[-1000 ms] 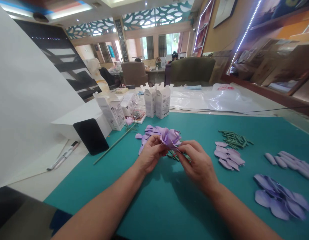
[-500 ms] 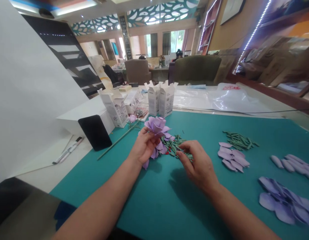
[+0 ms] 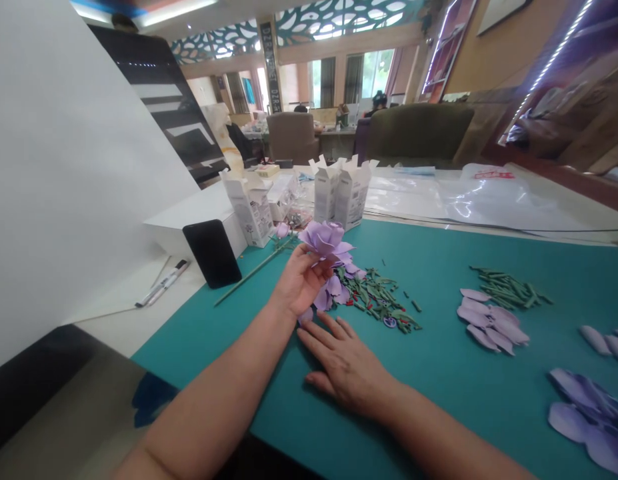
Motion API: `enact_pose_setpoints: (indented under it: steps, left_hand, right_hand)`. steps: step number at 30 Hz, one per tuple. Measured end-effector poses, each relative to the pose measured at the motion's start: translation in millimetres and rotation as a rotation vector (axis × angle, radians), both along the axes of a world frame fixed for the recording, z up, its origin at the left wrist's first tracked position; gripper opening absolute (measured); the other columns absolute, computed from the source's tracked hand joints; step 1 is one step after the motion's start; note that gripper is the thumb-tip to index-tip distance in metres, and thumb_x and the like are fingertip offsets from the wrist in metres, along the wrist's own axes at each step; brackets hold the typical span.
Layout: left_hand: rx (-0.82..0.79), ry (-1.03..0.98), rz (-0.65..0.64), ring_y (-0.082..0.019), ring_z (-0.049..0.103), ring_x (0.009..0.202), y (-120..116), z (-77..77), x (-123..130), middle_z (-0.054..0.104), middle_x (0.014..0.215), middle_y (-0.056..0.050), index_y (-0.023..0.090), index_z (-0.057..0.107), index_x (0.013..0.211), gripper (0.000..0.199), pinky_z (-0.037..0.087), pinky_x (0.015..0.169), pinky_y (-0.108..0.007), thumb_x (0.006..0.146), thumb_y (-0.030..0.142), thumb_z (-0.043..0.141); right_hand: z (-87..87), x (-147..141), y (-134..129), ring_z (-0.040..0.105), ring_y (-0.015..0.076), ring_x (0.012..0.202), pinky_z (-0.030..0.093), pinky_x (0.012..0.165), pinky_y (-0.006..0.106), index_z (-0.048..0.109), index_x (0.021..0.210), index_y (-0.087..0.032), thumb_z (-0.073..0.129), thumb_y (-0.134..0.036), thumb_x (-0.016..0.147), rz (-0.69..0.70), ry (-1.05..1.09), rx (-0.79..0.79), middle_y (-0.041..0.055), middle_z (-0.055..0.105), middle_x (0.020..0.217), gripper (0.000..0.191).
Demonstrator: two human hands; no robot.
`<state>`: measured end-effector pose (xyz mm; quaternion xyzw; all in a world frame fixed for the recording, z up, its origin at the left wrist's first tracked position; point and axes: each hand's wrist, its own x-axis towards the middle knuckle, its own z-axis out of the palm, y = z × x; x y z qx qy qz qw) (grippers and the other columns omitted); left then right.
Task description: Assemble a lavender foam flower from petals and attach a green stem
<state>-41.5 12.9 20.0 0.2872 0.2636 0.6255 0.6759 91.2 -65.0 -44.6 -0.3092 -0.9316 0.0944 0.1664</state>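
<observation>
Purple flower [image 3: 325,241], one: held above the green mat [image 3: 439,360], toward its far edge; bloom facing up, axis near upright. Left hand [image 3: 305,283]: fingers and thumb closed beneath the bloom. Right hand [image 3: 346,363]: palm down, fingers spread, grasping nothing visible, fingertips beside a loose petal [image 3: 306,316].

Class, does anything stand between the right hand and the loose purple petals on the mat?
Nothing visible does: the right hand is right by the near edge of the loose purple petals, though contact is unclear. The left hand holds the purple flower farther forward.
</observation>
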Motion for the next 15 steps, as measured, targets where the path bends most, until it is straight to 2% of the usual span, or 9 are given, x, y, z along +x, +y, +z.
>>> enact_pose_setpoints:
  steps: [3,5,8,10,15]
  left_hand:
    - [0.011,-0.007,-0.014,-0.011,0.064,0.068,-0.9,-0.8,0.9,0.063,0.071,0.006,0.020,0.047,0.078,0.029,0.046,0.064,-0.023,0.064,0.011,0.071]
    - [0.004,-0.005,-0.013,-0.011,0.064,0.068,-0.7,-1.6,1.3,0.063,0.071,0.006,0.020,0.047,0.077,0.029,0.046,0.063,-0.023,0.064,0.012,0.071]
    - [-0.007,0.007,-0.017,-0.012,0.064,0.069,0.2,-3.1,1.5,0.064,0.074,0.005,0.020,0.049,0.079,0.028,0.046,0.063,-0.024,0.064,0.013,0.071]
    - [-0.003,0.014,-0.026,-0.012,0.065,0.070,0.8,-4.0,1.5,0.065,0.075,0.005,0.020,0.050,0.080,0.028,0.046,0.063,-0.024,0.065,0.013,0.071]
    - [-0.008,0.021,-0.035,-0.012,0.064,0.068,0.5,-3.6,1.8,0.066,0.075,0.004,0.020,0.052,0.083,0.027,0.047,0.063,-0.023,0.066,0.013,0.071]
  right_hand:
    - [0.2,-0.3,1.2,0.032,0.0337,0.136,0.033,0.106,0.057,0.044,0.138,-0.020,0.054,-0.045,0.088,-0.013,-0.018,-0.002,0.0090,0.047,0.144,0.057]
    - [2.5,0.3,2.4,0.039,0.0332,0.130,0.034,0.104,0.056,0.050,0.133,-0.019,0.057,-0.043,0.088,-0.024,0.009,0.033,0.0101,0.053,0.137,0.051]
    - [6.0,2.3,4.8,0.055,0.0285,0.108,0.043,0.094,0.049,0.060,0.115,-0.017,0.058,-0.032,0.088,-0.055,0.050,0.099,0.0106,0.066,0.114,0.030]
    - [6.4,3.4,6.5,0.058,0.0255,0.096,0.046,0.084,0.044,0.062,0.104,-0.017,0.057,-0.024,0.088,-0.086,0.074,0.150,0.0102,0.067,0.104,0.018]
    - [2.6,5.5,9.6,0.056,0.0254,0.101,0.046,0.078,0.040,0.061,0.109,-0.017,0.052,-0.013,0.089,-0.097,0.087,0.236,0.0116,0.065,0.115,0.022]
